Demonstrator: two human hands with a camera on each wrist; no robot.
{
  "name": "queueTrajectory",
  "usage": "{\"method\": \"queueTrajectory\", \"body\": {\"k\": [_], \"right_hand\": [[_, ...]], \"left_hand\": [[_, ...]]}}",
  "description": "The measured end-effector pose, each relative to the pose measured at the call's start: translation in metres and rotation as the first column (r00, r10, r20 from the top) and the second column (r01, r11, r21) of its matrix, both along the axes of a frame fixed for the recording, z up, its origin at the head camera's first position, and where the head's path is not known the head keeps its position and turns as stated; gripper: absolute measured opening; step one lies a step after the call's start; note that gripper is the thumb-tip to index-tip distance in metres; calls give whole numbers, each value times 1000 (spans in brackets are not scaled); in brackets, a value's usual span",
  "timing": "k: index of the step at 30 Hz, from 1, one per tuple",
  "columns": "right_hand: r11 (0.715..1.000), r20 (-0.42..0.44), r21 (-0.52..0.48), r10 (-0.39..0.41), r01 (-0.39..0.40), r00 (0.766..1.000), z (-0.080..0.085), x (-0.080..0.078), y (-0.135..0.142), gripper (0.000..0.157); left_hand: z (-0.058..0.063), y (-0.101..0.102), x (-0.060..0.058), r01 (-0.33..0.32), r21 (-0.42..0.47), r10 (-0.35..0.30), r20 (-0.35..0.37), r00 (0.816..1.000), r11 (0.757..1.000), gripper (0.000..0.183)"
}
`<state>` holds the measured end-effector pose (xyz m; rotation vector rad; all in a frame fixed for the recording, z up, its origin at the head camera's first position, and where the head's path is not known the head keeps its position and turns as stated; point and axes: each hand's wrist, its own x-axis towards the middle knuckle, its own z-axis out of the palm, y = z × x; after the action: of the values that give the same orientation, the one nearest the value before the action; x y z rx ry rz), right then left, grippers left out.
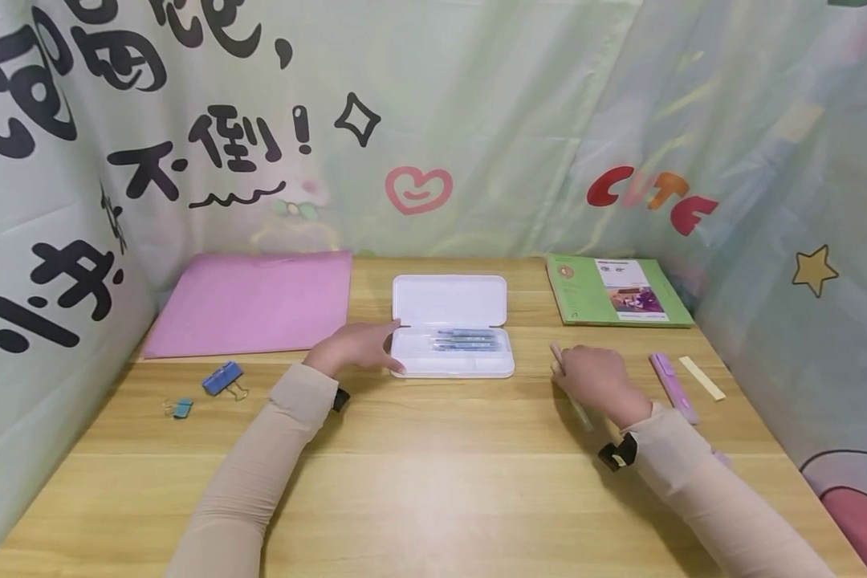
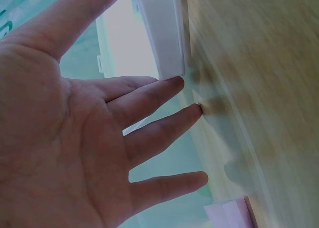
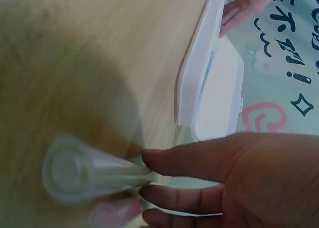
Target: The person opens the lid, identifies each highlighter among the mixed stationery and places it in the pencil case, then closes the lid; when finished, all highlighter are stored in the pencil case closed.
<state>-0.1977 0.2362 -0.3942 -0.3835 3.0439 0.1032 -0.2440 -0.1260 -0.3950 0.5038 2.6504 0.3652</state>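
The cloth wall (image 1: 506,120) reads "CUTE" in coloured letters at the head view's upper right and "不倒!" in black at upper left, near characters partly cut off; print on the green book (image 1: 581,297), right of centre, is too small to read.

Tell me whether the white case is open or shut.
The case is open: its lid is folded back, and pens show inside.
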Motion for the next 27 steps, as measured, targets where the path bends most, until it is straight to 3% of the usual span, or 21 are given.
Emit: {"method": "queueTrajectory", "body": {"k": [4, 11, 15, 17, 22, 27], "right_hand": [[1000, -1, 1, 21, -21, 1000, -1, 1, -3, 36], [996, -49, -67, 53, -56, 997, 10, -5, -22, 29], [982, -140, -108, 142, -157, 980, 21, -15, -45, 23], [965, -195, -103, 220, -243, 956, 23, -21, -59, 19], [899, -277, -49, 407, -435, 871, 19, -31, -93, 10], [834, -347, 36, 527, -551, 776, 6, -42, -115, 8]], "left_hand": [[2, 1, 0, -1, -3, 1, 2, 1000, 1000, 97], [0, 1, 0, 1, -11, -1, 0, 1000, 1000, 97], [1, 0, 1, -8, 1, 8, -1, 1000, 1000, 95], [1, -1, 1, -9, 8, 9, -1, 1000, 1000, 94], [1, 0, 2, 10, 15, -10, -5, 1000, 1000, 95], [-1, -1, 0, 4, -4, -4, -12, 1000, 1000, 96]]}}
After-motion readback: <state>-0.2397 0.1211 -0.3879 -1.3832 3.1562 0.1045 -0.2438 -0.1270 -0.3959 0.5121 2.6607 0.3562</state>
